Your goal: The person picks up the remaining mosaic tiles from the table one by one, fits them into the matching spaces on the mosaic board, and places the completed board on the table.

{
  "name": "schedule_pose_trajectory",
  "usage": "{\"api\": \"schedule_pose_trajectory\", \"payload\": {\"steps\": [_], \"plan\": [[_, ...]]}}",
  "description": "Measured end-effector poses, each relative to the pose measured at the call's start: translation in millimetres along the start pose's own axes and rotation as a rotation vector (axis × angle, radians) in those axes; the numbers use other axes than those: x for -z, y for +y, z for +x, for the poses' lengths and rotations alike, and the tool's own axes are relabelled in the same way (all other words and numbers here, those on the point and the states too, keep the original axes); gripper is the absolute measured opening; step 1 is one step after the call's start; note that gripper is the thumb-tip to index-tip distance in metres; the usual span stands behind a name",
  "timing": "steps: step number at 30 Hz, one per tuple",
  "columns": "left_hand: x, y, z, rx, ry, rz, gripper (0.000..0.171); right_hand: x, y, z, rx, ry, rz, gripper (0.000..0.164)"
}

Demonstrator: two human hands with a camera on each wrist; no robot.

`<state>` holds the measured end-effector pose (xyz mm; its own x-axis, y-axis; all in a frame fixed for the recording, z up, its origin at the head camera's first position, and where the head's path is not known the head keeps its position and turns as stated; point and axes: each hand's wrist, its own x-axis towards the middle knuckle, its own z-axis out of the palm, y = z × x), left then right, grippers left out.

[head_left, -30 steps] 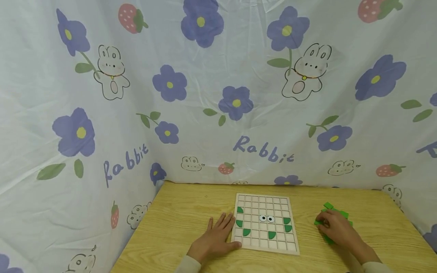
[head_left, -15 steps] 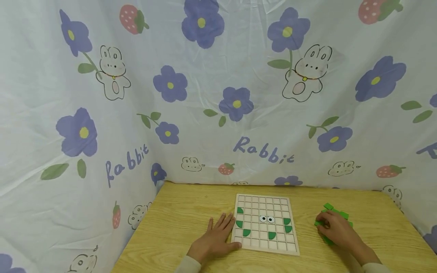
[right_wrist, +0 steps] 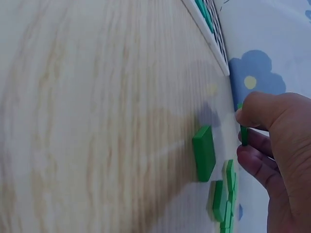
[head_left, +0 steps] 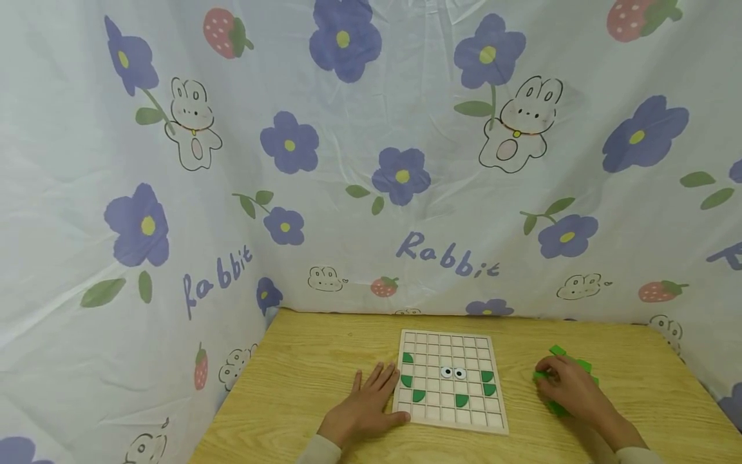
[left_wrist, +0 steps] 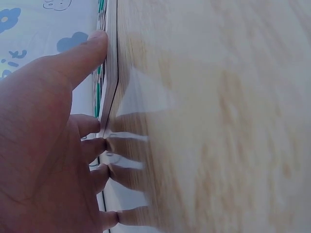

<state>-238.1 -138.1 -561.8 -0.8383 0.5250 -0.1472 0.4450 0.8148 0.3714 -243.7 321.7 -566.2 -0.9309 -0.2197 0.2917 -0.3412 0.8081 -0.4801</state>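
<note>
A pale wooden grid board (head_left: 446, 415) lies flat on the table. Several dark green quarter-round pieces (head_left: 462, 400) and two round eye pieces (head_left: 453, 372) sit in its cells. My left hand (head_left: 365, 409) rests beside the board's left side with fingers spread, the thumb touching its near left corner. Over to the right, my right hand (head_left: 570, 386) is above a pile of bright green tiles (head_left: 582, 365) and partly hides it. In the right wrist view, its thumb and fingers pinch a thin green tile (right_wrist: 244, 136), seen edge-on and raised off the table.
The wood-grain table (head_left: 313, 361) ends at the back against a white curtain (head_left: 348, 225) printed with flowers and rabbits. The curtain also hangs along the left side. A single green tile (right_wrist: 204, 153) lies apart from the others near the right hand.
The right hand's fingertips have risen slightly with the green tile between them. My left hand and the board have not moved.
</note>
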Motion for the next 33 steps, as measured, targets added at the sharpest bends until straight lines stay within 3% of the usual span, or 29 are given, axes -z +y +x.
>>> {"api": "schedule_pose_trajectory", "payload": {"steps": [11, 24, 33], "plan": [[0.1, 1.3, -0.7, 0.004, 0.0, -0.004, 0.095, -3.4, -23.0, 8.7, 0.016, 0.026, -0.035, 0.017], [0.4, 1.4, -0.9, 0.0, -0.003, 0.004, 0.094, -8.8, -53.4, 22.6, 0.207, 0.153, -0.02, 0.025], [-1.4, 0.4, -1.1, 0.0, -0.001, 0.004, 0.095, -14.4, -73.8, 32.9, 0.248, 0.169, -0.02, 0.025]]}}
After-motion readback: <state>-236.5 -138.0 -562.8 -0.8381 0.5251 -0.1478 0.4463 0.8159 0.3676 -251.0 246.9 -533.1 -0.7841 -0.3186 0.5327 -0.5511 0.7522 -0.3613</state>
